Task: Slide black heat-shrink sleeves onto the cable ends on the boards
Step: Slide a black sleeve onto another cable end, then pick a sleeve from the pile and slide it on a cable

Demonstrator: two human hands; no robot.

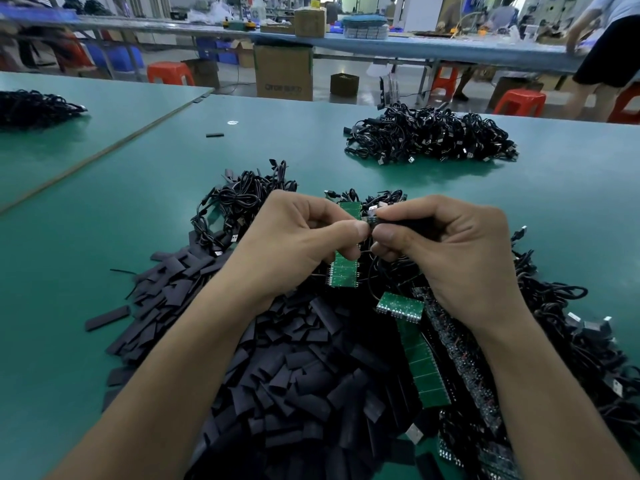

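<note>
My left hand [298, 237] grips a long green strip of small boards [343, 271], which hangs upright between my hands. My right hand [446, 251] pinches a black heat-shrink sleeve [398, 223] at the strip's right edge, where a cable end [370, 220] shows between my fingertips. A big heap of loose black sleeves [291, 368] lies under my forearms. More green board strips [420, 362] lie to the right of the heap, with black cables [568, 341] attached.
A bundle of black cables [242, 202] lies behind my left hand, another pile [429, 136] at the far right of the green table [104, 237], a third [34, 107] at the far left. One stray sleeve [214, 135] lies far off. People, red stools and boxes stand beyond.
</note>
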